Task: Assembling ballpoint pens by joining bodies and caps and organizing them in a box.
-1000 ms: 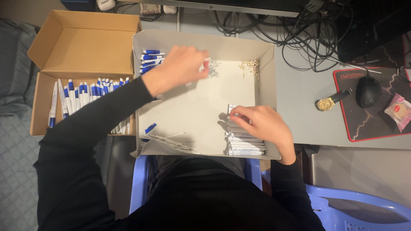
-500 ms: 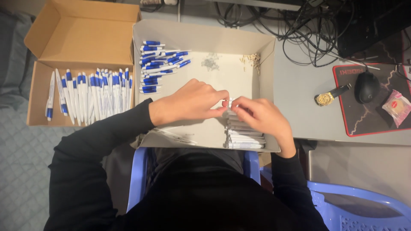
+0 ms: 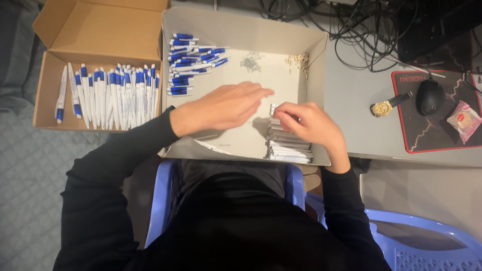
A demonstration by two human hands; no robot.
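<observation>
Head view: your hands work inside the grey tray (image 3: 316,65), walled on all sides, its middle floor bare. Your right hand (image 3: 309,123) pinches a white pen barrel (image 3: 273,109) above the barrel stack (image 3: 287,145); your left hand (image 3: 226,106), fingers loosely extended, hovers beside it. Blue-and-white pens (image 3: 193,60) fill the tray's corner; more pens (image 3: 108,95) line the cardboard box (image 3: 100,30).

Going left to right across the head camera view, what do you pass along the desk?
Brown box of finished pens → pile of blue-and-white pen parts → left hand → right hand → gold wristwatch → black mouse → small wrapped snack.
</observation>
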